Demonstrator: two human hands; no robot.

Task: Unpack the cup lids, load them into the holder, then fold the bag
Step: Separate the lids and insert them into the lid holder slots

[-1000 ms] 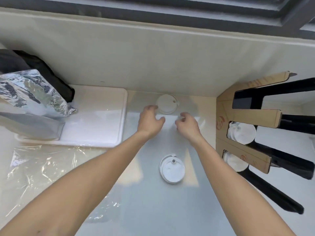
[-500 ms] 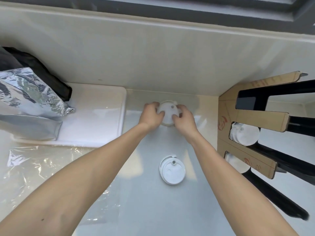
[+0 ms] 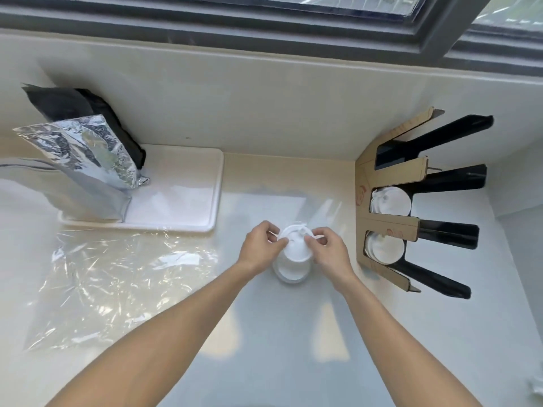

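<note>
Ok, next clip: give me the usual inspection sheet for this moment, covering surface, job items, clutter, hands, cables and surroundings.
Surface: pale counter, glossy, with a white tray at the back left.
Job's things: a white lid is held above a second lid lying on the counter; the cardboard-and-black holder at right shows lids in two slots; the clear plastic bag lies flat and unfolded at left.
Clutter: silver foil pouch and black pouch on the tray.
Hands: left hand and right hand both pinch the raised lid's rim.
Cables: nothing seen.
Surroundings: pale wall, dark window frame above.
</note>
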